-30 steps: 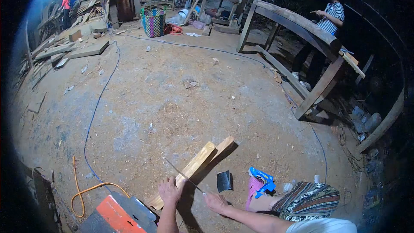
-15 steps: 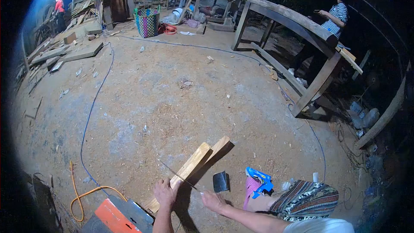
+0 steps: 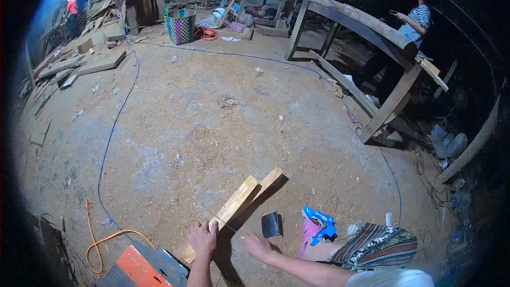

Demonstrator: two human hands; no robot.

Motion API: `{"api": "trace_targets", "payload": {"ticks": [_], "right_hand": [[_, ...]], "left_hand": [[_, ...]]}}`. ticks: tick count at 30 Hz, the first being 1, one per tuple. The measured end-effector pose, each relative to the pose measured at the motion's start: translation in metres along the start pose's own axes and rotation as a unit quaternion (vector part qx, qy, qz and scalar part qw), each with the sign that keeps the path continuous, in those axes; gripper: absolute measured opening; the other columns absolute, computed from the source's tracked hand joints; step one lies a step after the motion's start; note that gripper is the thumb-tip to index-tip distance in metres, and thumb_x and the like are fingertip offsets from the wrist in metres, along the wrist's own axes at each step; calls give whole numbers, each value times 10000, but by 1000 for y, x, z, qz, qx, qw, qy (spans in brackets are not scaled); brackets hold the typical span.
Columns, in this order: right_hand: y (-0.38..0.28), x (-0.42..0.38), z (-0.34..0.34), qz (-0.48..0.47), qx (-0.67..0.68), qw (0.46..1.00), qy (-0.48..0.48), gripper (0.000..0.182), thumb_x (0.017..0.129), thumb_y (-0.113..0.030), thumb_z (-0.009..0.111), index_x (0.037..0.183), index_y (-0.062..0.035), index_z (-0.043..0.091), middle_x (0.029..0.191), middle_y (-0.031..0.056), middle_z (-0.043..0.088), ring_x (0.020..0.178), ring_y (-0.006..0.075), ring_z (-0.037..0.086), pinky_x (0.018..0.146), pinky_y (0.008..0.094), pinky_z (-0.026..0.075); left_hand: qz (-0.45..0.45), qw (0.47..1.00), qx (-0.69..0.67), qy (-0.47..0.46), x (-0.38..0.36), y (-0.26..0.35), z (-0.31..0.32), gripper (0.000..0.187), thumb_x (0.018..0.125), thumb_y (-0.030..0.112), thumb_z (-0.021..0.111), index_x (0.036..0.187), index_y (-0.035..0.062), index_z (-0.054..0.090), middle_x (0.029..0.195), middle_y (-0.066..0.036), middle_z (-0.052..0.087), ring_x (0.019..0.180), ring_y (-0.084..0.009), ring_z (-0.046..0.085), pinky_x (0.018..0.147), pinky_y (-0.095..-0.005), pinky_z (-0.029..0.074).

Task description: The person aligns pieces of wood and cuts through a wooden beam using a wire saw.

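Observation:
Two pale lengths of wood lie crosswise on the ground, an upper wooden bar (image 3: 237,200) resting along a lower wooden strip (image 3: 272,180). My left hand (image 3: 203,238) is wrapped over the near part of the upper bar. My right hand (image 3: 257,245) is closed round the handle of a thin hand saw (image 3: 229,225), whose narrow blade lies across the bar just beyond my left fingers. The blade is blurred, so its teeth cannot be made out. A dark curved piece (image 3: 272,224) lies on the ground right of the wood.
An orange and grey case (image 3: 139,266) and an orange cord (image 3: 95,244) are at lower left. My foot in a pink and blue sandal (image 3: 319,226) is at right. A blue cable (image 3: 112,127) crosses the ground. A person (image 3: 414,24) stands behind a wooden bench (image 3: 366,18).
My right hand has shifted slightly left with the saw, and the blade has slid along its line across the bar. My left hand stays on the wood.

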State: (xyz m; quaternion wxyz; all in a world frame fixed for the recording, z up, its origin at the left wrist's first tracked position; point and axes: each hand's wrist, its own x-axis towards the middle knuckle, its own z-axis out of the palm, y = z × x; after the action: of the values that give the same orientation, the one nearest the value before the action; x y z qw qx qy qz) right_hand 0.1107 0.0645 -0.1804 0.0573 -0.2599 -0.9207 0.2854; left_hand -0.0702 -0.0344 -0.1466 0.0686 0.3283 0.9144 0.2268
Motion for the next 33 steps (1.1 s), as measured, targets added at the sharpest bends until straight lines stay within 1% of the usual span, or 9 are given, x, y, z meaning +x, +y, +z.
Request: {"api": "trace_targets", "payload": {"ticks": [3, 7, 13, 15, 21, 25, 27, 31, 33], "right_hand": [[-13, -8, -15, 125, 9, 989, -72, 235, 928, -178, 469, 1053, 5, 544, 1098, 306, 571, 929, 485, 608, 794, 566, 492], [-2, 19, 9, 73, -20, 995, -61, 257, 944, -208, 456, 1078, -6, 539, 1062, 312, 588, 935, 489, 605, 810, 566, 487], [-12, 0, -23, 132, 10, 980, -152, 286, 956, -234, 421, 1145, -38, 510, 969, 322, 620, 859, 498, 620, 761, 576, 501], [-4, -18, -17, 115, 4, 988, -98, 285, 960, -241, 416, 1144, -42, 504, 923, 312, 633, 830, 498, 627, 738, 586, 501], [-20, 49, 0, 94, -30, 989, -108, 311, 982, -277, 402, 1176, -49, 488, 911, 284, 649, 863, 500, 626, 738, 595, 495], [-5, 24, -5, 85, -47, 989, -113, 304, 988, -297, 405, 1154, -56, 486, 896, 286, 649, 858, 493, 630, 725, 597, 496], [1, -6, -13, 38, -8, 999, -29, 293, 992, -312, 408, 1129, -64, 483, 889, 283, 649, 841, 490, 632, 710, 596, 495], [-15, 2, -26, 121, -43, 984, -123, 285, 992, -306, 412, 1143, -72, 474, 882, 270, 650, 818, 486, 631, 695, 593, 496], [-20, 17, -16, 46, -32, 998, -39, 286, 988, -302, 417, 1146, -69, 467, 866, 258, 647, 801, 484, 629, 679, 593, 492]], "left_hand": [[-11, 999, 31, -35, 1, 5, -5, 472, 911, 517, 488, 989, 102, 699, 994, -150, 617, 988, -326, 560, 862, -452, 429], [-6, 999, 41, -24, 1, 2, 0, 473, 910, 519, 486, 995, 106, 700, 1005, -148, 616, 992, -327, 559, 852, -458, 434], [0, 998, 55, -15, 1, 3, -3, 490, 910, 541, 478, 987, 114, 706, 1027, -153, 615, 994, -324, 566, 844, -465, 436], [-12, 998, 47, -29, 2, 5, -7, 490, 909, 542, 479, 989, 115, 704, 1033, -156, 613, 996, -325, 567, 846, -465, 436], [-5, 999, 50, -20, -2, 2, -1, 490, 909, 545, 477, 1001, 115, 695, 1046, -159, 608, 1002, -332, 565, 856, -465, 432], [-4, 999, 49, -17, 0, -1, 1, 494, 906, 547, 479, 997, 111, 693, 1038, -168, 606, 981, -339, 569, 853, -467, 429], [-7, 998, 50, -27, 0, -2, 2, 495, 904, 549, 481, 997, 110, 691, 1032, -169, 607, 974, -340, 571, 852, -467, 429], [-10, 998, 50, -31, -1, 2, 3, 508, 904, 559, 475, 1002, 111, 693, 1002, -164, 616, 972, -338, 573, 854, -463, 425], [-11, 997, 65, -32, 0, 1, 1, 513, 908, 564, 464, 1005, 116, 693, 1005, -160, 627, 982, -333, 576, 859, -461, 424]]}}
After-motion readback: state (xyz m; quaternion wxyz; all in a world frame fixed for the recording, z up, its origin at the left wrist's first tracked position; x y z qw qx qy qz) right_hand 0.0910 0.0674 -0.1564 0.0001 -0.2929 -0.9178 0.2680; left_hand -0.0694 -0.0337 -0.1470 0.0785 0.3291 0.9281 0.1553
